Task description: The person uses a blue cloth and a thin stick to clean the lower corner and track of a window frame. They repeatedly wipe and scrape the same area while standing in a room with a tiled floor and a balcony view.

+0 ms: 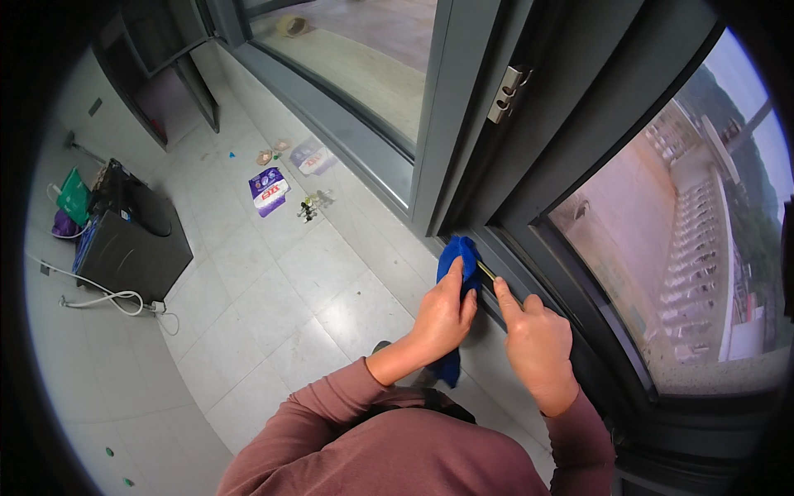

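A blue cloth (458,254) is bunched at the lower corner of the dark grey window frame (428,186). My left hand (445,313) grips it, and its loose end hangs down below the wrist. My right hand (538,341) is closed around a thin, brass-coloured rod-like tool (487,270), the index finger laid along it. The tool's far end meets the cloth at the sill track; its tip and handle are hidden. Higher on the frame sits a metal latch keeper (510,93).
A dark washing machine (139,235) with a green bag (74,195) on it stands at the left, a white hose (118,296) beside it. Purple packaging (269,191) and small debris (307,211) lie on the tiled floor (298,266). Window glass (620,248) is close at my right.
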Motion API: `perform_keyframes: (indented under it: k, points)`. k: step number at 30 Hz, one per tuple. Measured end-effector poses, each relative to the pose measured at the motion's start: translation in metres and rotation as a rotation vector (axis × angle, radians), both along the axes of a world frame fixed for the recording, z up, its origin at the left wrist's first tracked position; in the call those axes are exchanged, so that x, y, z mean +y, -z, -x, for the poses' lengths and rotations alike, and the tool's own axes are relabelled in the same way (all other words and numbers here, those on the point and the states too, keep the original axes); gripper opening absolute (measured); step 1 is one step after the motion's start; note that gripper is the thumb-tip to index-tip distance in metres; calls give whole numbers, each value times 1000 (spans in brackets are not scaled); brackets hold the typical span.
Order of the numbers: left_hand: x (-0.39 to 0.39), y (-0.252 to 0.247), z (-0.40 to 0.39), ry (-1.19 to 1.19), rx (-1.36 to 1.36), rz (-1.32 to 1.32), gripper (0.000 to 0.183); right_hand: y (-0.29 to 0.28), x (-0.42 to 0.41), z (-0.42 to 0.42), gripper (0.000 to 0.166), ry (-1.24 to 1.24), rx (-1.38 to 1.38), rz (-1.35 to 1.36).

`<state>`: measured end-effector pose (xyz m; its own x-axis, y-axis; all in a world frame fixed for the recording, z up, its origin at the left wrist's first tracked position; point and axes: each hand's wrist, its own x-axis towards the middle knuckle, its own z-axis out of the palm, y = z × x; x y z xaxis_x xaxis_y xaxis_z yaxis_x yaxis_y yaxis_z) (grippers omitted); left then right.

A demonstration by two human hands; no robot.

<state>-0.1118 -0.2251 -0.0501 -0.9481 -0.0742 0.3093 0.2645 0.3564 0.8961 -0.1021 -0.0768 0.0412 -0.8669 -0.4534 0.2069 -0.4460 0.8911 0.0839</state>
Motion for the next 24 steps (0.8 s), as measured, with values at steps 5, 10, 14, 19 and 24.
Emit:
perform_keyframes:
  k: [5,10,14,19,24]
  points:
    - [-6,7,16,4,16,102,58,-4,-35,9,45,32,66,-147]
    - [-23,-8,9,-24,-85,79,39,-1,-10,22,39,-118,-43,22]
    - [-50,15,-21,32,-392,-236,29,7,5,17,46,-220,-212,164]
    - [-60,-6,-12,98,-630,-886,20,-9,28,-13,46,-61,-354,396]
    - [-53,-15,-11,196,-679,-1216,21,-7,41,-31,39,-25,-464,707]
